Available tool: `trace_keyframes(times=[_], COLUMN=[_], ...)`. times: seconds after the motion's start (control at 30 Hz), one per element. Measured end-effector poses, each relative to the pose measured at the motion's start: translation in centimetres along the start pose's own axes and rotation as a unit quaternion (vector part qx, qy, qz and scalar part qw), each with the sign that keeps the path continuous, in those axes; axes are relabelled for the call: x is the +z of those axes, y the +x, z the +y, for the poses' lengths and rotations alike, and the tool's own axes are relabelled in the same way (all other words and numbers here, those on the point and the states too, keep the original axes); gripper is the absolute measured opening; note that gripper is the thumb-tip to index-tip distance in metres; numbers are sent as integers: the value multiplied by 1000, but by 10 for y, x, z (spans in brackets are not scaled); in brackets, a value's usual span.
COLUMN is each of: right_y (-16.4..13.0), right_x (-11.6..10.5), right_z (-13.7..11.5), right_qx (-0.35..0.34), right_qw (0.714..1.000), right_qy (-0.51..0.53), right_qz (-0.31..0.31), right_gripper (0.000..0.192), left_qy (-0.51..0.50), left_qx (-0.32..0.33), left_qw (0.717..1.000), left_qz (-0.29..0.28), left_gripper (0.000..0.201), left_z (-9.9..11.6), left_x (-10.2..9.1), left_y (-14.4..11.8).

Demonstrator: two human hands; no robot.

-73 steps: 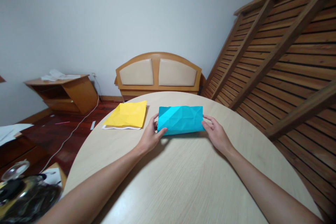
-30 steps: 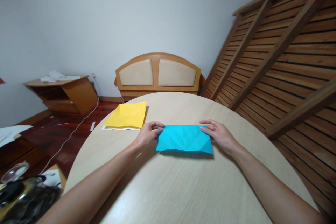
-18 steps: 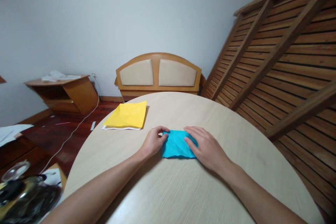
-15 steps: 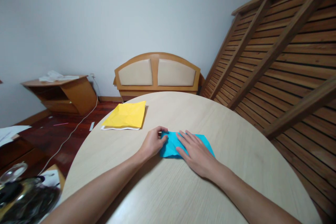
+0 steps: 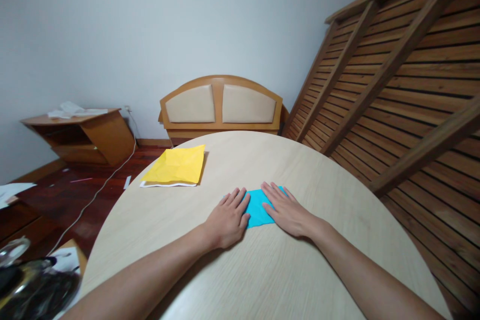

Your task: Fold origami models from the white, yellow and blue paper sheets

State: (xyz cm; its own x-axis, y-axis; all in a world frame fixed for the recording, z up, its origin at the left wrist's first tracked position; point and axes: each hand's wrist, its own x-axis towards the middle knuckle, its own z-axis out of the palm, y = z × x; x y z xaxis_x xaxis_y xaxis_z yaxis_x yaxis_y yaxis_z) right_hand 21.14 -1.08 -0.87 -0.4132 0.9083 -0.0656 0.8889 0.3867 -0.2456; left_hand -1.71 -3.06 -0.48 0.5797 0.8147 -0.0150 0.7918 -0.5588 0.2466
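Note:
A blue sheet of paper [image 5: 258, 208], which looks folded into a long strip, lies flat on the round table [image 5: 277, 275]. My left hand [image 5: 229, 217] presses on its left end, palm down with fingers outstretched. On the right end rests my right hand [image 5: 287, 210], also flat, its fingers stretched forward and the thumb pointing inward. Both ends of the paper are partly hidden under the hands; its middle shows between them. Farther back on the left sits a stack of yellow paper [image 5: 176, 165] with a white sheet under it.
Behind the table stands a wooden headboard [image 5: 221, 102] with two cream panels. A slatted wooden frame [image 5: 393, 95] leans at the right. To the left are a low cabinet [image 5: 112, 140] with papers on top and a white cable [image 5: 101, 190] on the floor.
My left hand has gone from gripping the paper's left edge to lying flat on it. My right hand has shifted slightly toward the right end.

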Motion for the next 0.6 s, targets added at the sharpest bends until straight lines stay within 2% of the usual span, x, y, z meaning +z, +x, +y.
trace_keyframes(times=[0.07,0.13,0.23,0.27,0.33,0.43,0.6], right_y=[0,-2,-4,-5,-7,-10,-8], right_x=[-3,-6,-10,-11,-10,-5,-3], right_z=[12,16,0,-8,-26,-40,-20], right_qx=[67,98,60,40,-9,-42,-4], right_qw=[997,991,986,988,993,998,1000], right_qy=[-37,-81,-107,-92,-63,-25,-22], right_qz=[-1,33,111,118,98,25,0], right_gripper=[66,66,61,60,59,62,70], left_qy=[11,13,13,12,6,-3,11], left_qx=[-7,-11,-13,-13,-11,-10,-18], left_qw=[1000,1000,1000,1000,1000,1000,1000], left_qz=[-2,-3,1,2,6,13,20], left_gripper=[62,62,63,63,63,63,63], left_z=[1,3,6,6,7,8,11], left_x=[-2,-2,-3,-3,-4,-5,-9], left_y=[0,-1,-1,-1,-2,-3,-3])
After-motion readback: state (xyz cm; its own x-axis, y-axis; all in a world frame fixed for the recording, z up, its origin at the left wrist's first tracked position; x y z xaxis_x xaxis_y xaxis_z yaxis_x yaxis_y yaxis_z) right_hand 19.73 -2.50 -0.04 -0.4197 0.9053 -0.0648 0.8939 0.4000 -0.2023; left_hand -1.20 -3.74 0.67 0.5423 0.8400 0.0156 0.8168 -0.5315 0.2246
